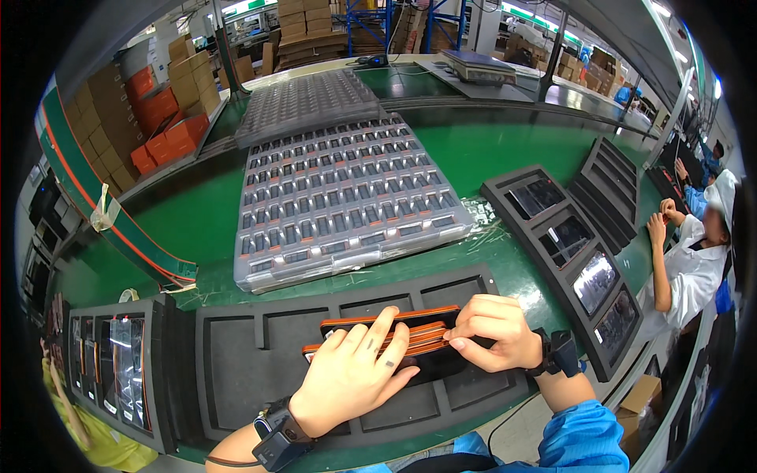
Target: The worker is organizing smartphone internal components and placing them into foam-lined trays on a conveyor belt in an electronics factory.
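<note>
A stack of several thin, dark, phone-like pieces with orange edges (pixel 426 336) lies over a black foam tray (pixel 233 366) in front of me. My left hand (pixel 347 377) is laid across the left part of the stack, fingers over the edges and thumb on the near side, closed around it. At the stack's right end, my right hand (pixel 493 335) pinches the edges between thumb and fingers. The fingers cover part of the stack, so I cannot tell how each piece sits. Both wrists carry black strapped devices.
Beyond the foam tray, a clear plastic tray (pixel 347 197) holds rows of small dark parts. Foam trays with dark screens stand at right (pixel 544 229) and left (pixel 162 370). A green-orange upright strip (pixel 102 197) rises at left. A person in white (pixel 690 260) works at right.
</note>
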`<state>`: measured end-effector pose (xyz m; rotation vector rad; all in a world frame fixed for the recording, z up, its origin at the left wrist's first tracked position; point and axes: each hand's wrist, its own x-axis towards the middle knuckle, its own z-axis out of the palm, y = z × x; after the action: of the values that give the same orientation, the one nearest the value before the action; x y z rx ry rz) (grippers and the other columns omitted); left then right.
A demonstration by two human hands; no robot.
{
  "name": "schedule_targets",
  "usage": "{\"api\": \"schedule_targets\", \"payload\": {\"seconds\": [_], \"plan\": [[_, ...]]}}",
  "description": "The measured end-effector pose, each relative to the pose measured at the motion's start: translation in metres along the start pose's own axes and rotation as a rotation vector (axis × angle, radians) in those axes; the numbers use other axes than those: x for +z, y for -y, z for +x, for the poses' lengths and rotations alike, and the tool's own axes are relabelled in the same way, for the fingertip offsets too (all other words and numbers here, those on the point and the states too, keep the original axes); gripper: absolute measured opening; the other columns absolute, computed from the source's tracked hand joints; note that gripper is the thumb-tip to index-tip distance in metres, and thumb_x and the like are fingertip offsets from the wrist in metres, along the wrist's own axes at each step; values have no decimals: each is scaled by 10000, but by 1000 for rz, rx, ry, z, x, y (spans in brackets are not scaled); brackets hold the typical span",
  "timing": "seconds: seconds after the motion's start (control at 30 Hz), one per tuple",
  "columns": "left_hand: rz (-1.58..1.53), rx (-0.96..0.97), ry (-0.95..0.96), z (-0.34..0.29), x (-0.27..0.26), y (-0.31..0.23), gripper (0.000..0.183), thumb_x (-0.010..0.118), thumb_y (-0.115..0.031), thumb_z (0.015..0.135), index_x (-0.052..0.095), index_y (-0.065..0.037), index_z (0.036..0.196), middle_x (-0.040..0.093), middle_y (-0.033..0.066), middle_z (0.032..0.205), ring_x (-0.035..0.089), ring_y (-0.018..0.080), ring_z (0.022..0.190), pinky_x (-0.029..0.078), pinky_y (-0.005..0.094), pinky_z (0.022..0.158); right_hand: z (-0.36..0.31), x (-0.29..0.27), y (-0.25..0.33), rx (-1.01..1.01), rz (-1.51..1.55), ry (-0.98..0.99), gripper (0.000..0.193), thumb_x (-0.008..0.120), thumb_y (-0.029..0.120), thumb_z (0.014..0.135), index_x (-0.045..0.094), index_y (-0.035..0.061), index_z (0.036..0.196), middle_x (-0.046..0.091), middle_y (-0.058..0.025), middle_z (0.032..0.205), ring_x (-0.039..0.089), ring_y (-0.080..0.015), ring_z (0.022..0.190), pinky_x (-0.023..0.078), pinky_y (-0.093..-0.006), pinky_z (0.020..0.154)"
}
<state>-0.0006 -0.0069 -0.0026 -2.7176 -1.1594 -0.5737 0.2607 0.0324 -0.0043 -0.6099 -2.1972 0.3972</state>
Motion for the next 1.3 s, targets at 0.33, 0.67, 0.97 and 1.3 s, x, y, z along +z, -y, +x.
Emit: {"api": "schedule_targets", "payload": {"seconds": [0.33,0.67,0.97,1.3], "plan": [[9,-13,47,2,-2,0,568,710,-466,902,618,-44,1272,588,178,1358,605,231,937,499,347,813,-2,1,-2,-34,-52,-18,97,789,94,801,704,49,797,641,-61,738,639,-234,630,504,-329,542],[-19,-32,48,0,-1,-1,611,732,-463,880,594,-23,1282,554,165,1407,609,251,928,499,377,830,-3,2,0,-77,-137,-35,79,789,93,792,733,49,825,642,-51,736,653,-206,618,509,-303,526],[-14,-37,47,1,-1,0,602,746,-443,871,596,-26,1279,549,171,1411,590,250,909,491,380,830,-1,7,1,-20,-158,12,91,782,100,808,733,67,878,654,-40,761,655,-203,617,511,-306,530],[-31,-44,47,0,1,-1,608,751,-436,864,594,-25,1283,538,177,1423,582,255,905,490,388,837,0,7,4,83,-123,78,138,770,126,838,693,56,928,651,-62,780,658,-235,637,523,-328,559]]}}
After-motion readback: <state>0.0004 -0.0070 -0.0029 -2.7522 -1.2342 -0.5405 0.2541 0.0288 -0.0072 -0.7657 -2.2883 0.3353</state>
